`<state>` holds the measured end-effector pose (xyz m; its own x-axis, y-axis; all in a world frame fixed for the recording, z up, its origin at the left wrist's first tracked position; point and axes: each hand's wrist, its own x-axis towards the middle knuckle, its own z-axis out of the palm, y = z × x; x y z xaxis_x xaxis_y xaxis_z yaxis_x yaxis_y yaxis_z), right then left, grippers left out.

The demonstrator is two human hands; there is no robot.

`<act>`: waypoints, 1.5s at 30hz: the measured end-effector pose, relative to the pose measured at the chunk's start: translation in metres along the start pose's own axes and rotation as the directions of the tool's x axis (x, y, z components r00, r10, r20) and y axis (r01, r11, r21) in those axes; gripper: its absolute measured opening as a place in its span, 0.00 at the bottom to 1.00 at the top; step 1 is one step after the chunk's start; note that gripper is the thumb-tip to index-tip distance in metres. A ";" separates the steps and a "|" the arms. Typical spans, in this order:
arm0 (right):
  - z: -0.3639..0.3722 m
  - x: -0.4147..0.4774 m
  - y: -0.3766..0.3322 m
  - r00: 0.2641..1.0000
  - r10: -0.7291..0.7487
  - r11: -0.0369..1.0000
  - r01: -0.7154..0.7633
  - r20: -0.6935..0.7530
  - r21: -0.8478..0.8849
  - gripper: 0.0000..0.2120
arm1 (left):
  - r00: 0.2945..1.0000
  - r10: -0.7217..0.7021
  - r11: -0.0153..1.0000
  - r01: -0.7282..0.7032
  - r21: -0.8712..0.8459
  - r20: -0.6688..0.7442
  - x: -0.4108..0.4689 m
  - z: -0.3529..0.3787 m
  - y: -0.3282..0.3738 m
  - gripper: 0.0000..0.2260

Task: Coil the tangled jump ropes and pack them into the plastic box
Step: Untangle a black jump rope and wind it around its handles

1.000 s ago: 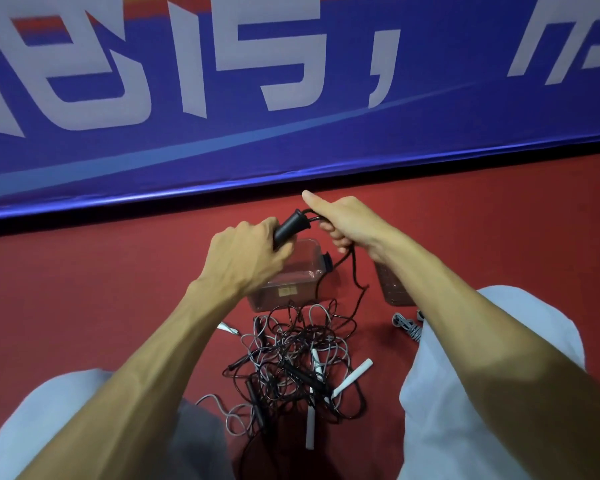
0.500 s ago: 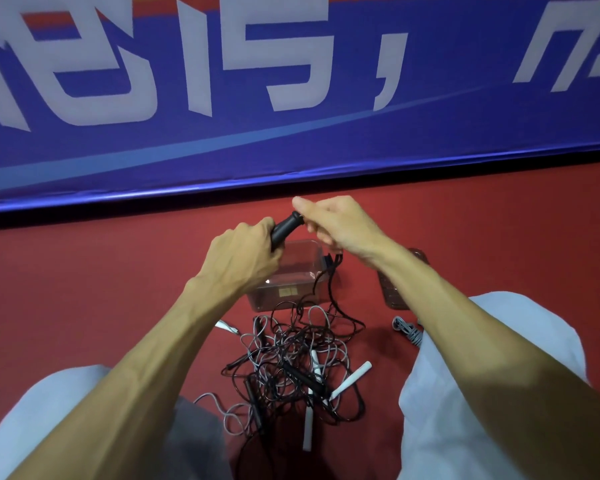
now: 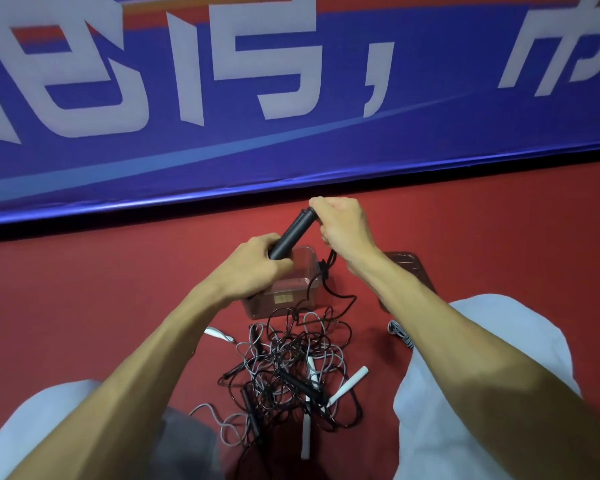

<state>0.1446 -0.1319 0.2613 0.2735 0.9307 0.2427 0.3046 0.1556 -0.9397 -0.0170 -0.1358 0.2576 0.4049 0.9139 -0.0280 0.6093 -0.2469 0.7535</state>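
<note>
**Entry: black handle [image 3: 291, 233], jump rope.** It was held tilted above the plastic box [image 3: 284, 301].
- The left hand [image 3: 257, 268] had its fingers clenched round the lower end.
- The right hand [image 3: 343, 230] had its fingers curled over the top end. It could not be seen whether they pinched the cap or the cord.

**Change.** A second before, the left hand hid most of the handle and the right forefinger lay stretched along its tip. Now a long stretch of handle stood bare between the hands, and that forefinger was tucked in.

**Black cord [image 3: 330, 271].** It ran from under the right hand, past the box's right wall, into the tangled ropes [image 3: 291, 368] on the floor [image 3: 84, 289].

**Plastic box.** Clear, it stood on the floor near the far edge, below the banner [image 3: 291, 140]. Its lid [image 3: 407, 268] lay just to the right. No rope showed inside, though the left hand covered part of it.

**Assessment.** Coiling had probably only begun. The cord was still caught in the tangle and needed freeing first.
</note>
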 end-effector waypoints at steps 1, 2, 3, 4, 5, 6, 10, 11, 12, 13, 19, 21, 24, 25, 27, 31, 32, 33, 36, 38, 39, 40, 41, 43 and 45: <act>-0.001 0.001 0.000 0.999 0.031 0.999 -0.029 -0.045 0.044 0.15 | 1.000 -0.009 1.000 0.009 -0.004 -0.009 0.000 0.001 0.000 0.03; -0.003 0.002 0.001 0.995 0.064 0.994 -0.056 -0.075 0.098 0.15 | 0.999 -0.011 1.000 0.011 -0.004 -0.033 0.001 0.003 0.001 0.02; -0.004 0.002 0.002 0.992 0.093 0.985 -0.078 -0.090 0.154 0.17 | 0.998 -0.008 1.000 0.008 0.007 -0.066 0.000 0.004 0.002 0.02; -0.006 0.003 0.002 0.990 0.110 0.974 -0.090 -0.087 0.206 0.17 | 0.995 -0.001 1.000 0.004 0.025 -0.103 0.000 0.004 0.004 0.03; -0.007 0.003 0.001 0.990 0.115 0.966 -0.093 -0.078 0.243 0.17 | 0.990 0.007 0.999 -0.001 0.043 -0.140 0.001 0.005 0.005 0.04; -0.008 0.003 0.001 0.992 0.109 0.961 -0.087 -0.070 0.261 0.17 | 0.985 0.012 0.999 -0.003 0.051 -0.173 0.001 0.005 0.007 0.04; -0.008 0.001 0.000 0.998 0.046 0.965 -0.035 -0.037 0.260 0.18 | 0.971 0.001 0.999 0.010 0.045 -0.238 0.001 0.002 0.012 0.04; -0.008 0.001 0.000 0.999 0.035 0.960 -0.029 -0.014 0.278 0.18 | 0.969 -0.004 0.999 0.014 0.036 -0.246 0.001 0.002 0.013 0.05; -0.009 0.001 -0.001 0.999 0.028 0.951 -0.032 0.020 0.306 0.20 | 0.965 -0.012 1.000 0.018 0.023 -0.261 0.002 0.002 0.013 0.06; -0.009 0.000 -0.002 0.998 0.026 0.943 -0.046 0.065 0.328 0.21 | 0.960 -0.024 1.000 0.024 -0.002 -0.279 0.003 0.003 0.013 0.07; -0.004 -0.001 0.000 0.968 -0.012 0.984 -0.033 0.251 0.175 0.30 | 0.944 -0.169 0.798 -0.037 -0.602 -0.282 0.006 -0.004 0.014 0.12; 0.000 -0.004 0.003 0.937 -0.039 0.999 0.045 0.348 -0.009 0.30 | 0.941 -0.171 0.684 -0.100 -0.723 -0.292 0.004 -0.011 0.017 0.12; 0.007 -0.009 0.009 0.834 -0.002 0.947 0.179 0.552 -0.267 0.18 | 0.909 -0.243 0.577 -0.145 -0.804 -0.338 0.003 -0.020 0.016 0.08; 0.010 -0.010 0.011 0.799 0.009 0.915 0.236 0.601 -0.328 0.14 | 0.908 -0.267 0.535 -0.140 -0.833 -0.323 0.002 -0.022 0.015 0.07; 0.013 -0.013 0.016 0.745 0.030 0.865 0.314 0.666 -0.391 0.10 | 0.928 -0.267 0.426 -0.126 -0.896 -0.258 -0.001 -0.025 0.016 0.07; 0.014 -0.012 0.020 0.721 0.025 0.853 0.346 0.693 -0.391 0.04 | 0.963 -0.220 0.269 -0.096 -0.958 -0.159 -0.003 -0.029 0.019 0.10; 0.014 -0.010 0.020 0.723 0.026 0.843 0.355 0.691 -0.403 0.04 | 0.962 -0.218 0.271 -0.101 -0.957 -0.164 -0.002 -0.029 0.018 0.09; 0.012 -0.009 0.020 0.722 0.034 0.846 0.347 0.691 -0.404 0.04 | 0.958 -0.219 0.286 -0.116 -0.951 -0.183 0.000 -0.029 0.016 0.08; 0.007 -0.008 0.019 0.723 0.053 0.854 0.325 0.688 -0.407 0.05 | 0.918 -0.249 0.429 -0.180 -0.885 -0.308 0.004 -0.028 0.010 0.10; 0.003 -0.008 0.019 0.714 0.097 0.839 0.316 0.693 -0.443 0.06 | 0.864 -0.288 0.541 -0.210 -0.814 -0.414 0.006 -0.030 0.005 0.12; 0.000 -0.007 0.017 0.706 0.125 0.826 0.316 0.697 -0.467 0.09 | 0.831 -0.295 0.617 -0.211 -0.758 -0.471 0.008 -0.033 0.002 0.12; -0.003 -0.007 0.016 0.698 0.149 0.811 0.319 0.700 -0.491 0.12 | 0.801 -0.290 0.707 -0.190 -0.682 -0.524 0.009 -0.035 -0.001 0.13; -0.005 -0.006 0.015 0.691 0.156 0.803 0.327 0.705 -0.499 0.15 | 0.780 -0.273 0.788 -0.155 -0.596 -0.564 0.011 -0.038 -0.005 0.14; -0.011 -0.004 0.012 0.703 0.119 0.812 0.337 0.701 -0.476 0.17 | 0.777 -0.236 0.883 -0.080 -0.463 -0.584 0.012 -0.043 -0.011 0.15; -0.017 -0.004 0.008 0.752 0.038 0.824 0.349 0.658 -0.446 0.17 | 0.802 -0.209 0.933 -0.008 -0.360 -0.560 0.013 -0.044 -0.016 0.16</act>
<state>0.1610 -0.1398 0.2571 -0.3830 0.9237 -0.0113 0.7537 0.3054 -0.5819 -0.0512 -0.1057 0.2743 -0.1841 0.9649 0.1876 0.3200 -0.1216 0.9396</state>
